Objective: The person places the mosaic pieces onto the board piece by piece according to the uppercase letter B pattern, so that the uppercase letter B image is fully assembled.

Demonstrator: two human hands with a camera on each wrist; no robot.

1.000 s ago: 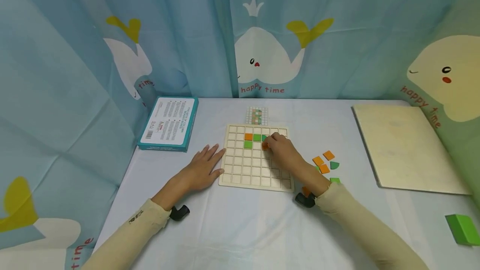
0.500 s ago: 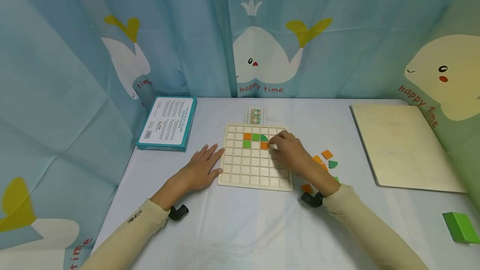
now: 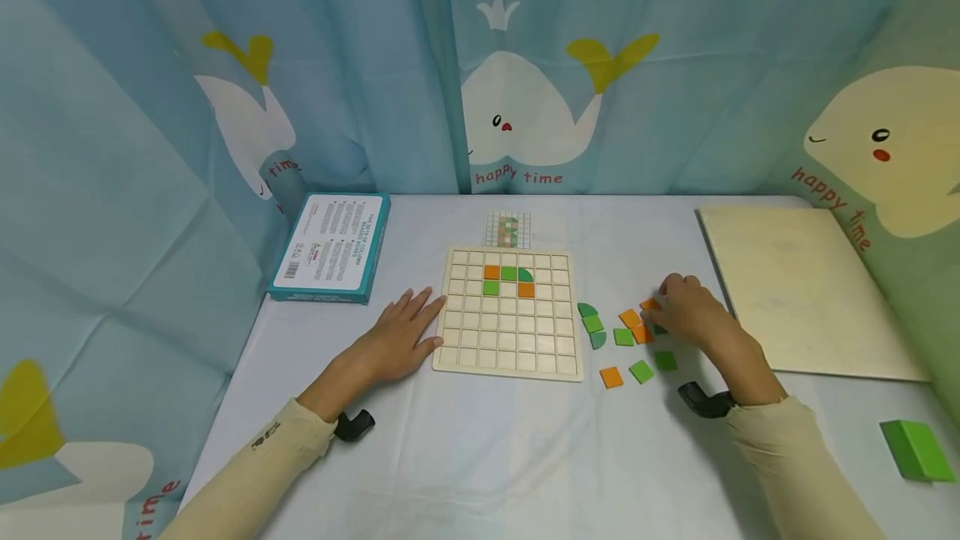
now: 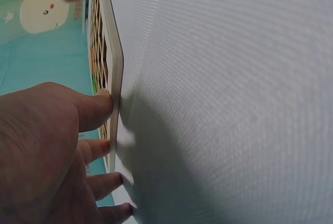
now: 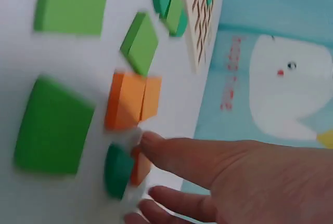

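Pale wood makes up the grid board [image 3: 506, 340], which only the head view shows whole, flat on the white cloth [image 3: 480, 457]. Five pieces sit in its cells: an orange square [image 3: 491, 272], a green square [image 3: 508, 273] and a green quarter-round [image 3: 525, 275] along one row, with a light green tile [image 3: 491, 288] and an orange tile [image 3: 527, 290] in the row below, one bare cell between those two. The left hand [image 3: 405, 336] lies at the board's left edge, fingers spread and relaxed. To the board's right, the right hand [image 3: 693, 311] is over the loose tiles [image 3: 623, 337], its fingertips near an orange piece [image 3: 651, 303]. Beyond the board lies a printed card [image 3: 507, 229], with a teal and white box [image 3: 327, 244] to the left and a pale panel [image 3: 810, 290] to the right.

The left wrist view adds the board's thickness: the left thumb [image 4: 96, 110] touches the rim, as does the next fingertip, while the lower fingertips reach toward the cloth.

The right wrist view gives what the head view hides: thumb and fingers stand parted, the orange piece between them and a dark green rounded piece [image 5: 118, 171] just beside it; whether they touch either, I cannot tell
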